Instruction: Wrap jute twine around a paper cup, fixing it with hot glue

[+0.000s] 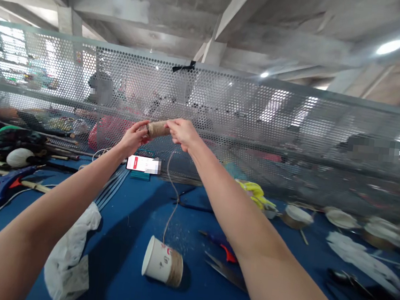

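Note:
Raised above the table, a spool of twine (158, 129) is held level between both hands. My left hand (135, 138) grips its left end, fingers curled round it. At the other end, my right hand (182, 133) pinches the spool with thumb and fingers. A thin strand of twine (172, 185) hangs from near my right hand down to a white paper cup (157, 260). The cup lies on its side on the blue table, and brown twine is wrapped around its base end.
A perforated metal screen (243, 107) stands behind the table (120, 274). Left are a blue glue gun (9, 183) and a white plastic bag (69, 255). A lit phone (142, 164) rests ahead. Right are scissors (225, 270), another glue gun (221, 244) and several twine-wrapped cups (296, 217).

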`<act>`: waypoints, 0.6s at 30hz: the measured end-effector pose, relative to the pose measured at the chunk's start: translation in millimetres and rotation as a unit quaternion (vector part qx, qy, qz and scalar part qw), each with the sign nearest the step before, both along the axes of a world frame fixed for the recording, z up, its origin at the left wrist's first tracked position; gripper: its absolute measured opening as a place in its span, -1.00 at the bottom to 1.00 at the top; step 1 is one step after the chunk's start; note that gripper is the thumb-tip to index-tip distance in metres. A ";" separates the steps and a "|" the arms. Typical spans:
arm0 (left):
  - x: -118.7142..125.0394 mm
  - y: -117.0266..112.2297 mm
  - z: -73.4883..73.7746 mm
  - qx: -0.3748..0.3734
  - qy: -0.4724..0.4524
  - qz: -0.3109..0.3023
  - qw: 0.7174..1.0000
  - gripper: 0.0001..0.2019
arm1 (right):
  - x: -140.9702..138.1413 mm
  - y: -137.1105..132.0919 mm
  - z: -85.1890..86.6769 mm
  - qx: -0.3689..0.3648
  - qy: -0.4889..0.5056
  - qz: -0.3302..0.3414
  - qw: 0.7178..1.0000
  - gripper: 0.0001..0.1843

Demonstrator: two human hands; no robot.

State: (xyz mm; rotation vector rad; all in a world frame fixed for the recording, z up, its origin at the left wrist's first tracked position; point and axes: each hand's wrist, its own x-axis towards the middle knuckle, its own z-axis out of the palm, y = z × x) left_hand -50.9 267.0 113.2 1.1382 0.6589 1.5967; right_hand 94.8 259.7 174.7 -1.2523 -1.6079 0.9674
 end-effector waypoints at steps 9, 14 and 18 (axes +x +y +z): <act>3.1 7.6 0.8 -0.064 -0.021 0.065 0.996 -0.79 | 28.0 -4.7 -14.8 -0.015 -0.018 -0.041 0.999 -0.66; 0.3 22.2 2.6 -0.136 -0.063 0.098 0.984 -0.71 | 44.5 -39.1 -54.0 -0.079 -0.037 -0.011 0.996 -0.69; -2.1 35.6 8.3 -0.168 -0.089 0.132 0.973 -0.71 | 49.3 -71.0 -85.2 -0.133 -0.036 0.012 0.990 -0.69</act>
